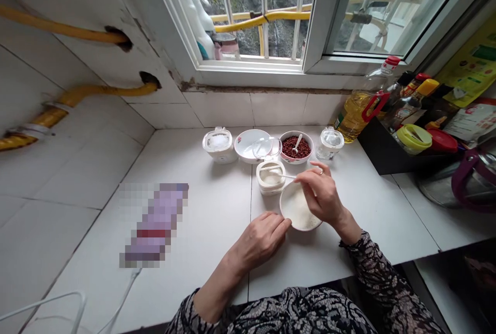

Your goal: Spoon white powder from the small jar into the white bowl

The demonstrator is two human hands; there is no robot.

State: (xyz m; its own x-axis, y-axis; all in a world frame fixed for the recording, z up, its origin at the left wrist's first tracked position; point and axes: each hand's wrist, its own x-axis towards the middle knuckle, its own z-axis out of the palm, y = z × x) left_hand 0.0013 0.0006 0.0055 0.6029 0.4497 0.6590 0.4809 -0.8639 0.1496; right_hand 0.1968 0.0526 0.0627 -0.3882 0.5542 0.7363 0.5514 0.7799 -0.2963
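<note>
My right hand (318, 192) pinches the handle of a small white spoon (287, 176), whose tip reaches into an open square jar (270, 178) of pale contents. Under that hand is a bowl (297, 209) of white powder or grains. The closed fingers of my left hand (265, 236) touch the bowl's left rim. Behind the jar, a clear lid (266, 148) leans over a white flower-patterned dish (245, 144). Beside it stands a bowl of dark red grains (291, 148) with a white spoon in it.
A lidded white jar (219, 144) and a clear jar (329, 143) stand along the back. An oil bottle (354, 112) and a black box (375, 145) of condiments are at right. On the left lies a blurred purple object (157, 225) with a white cable (124, 300).
</note>
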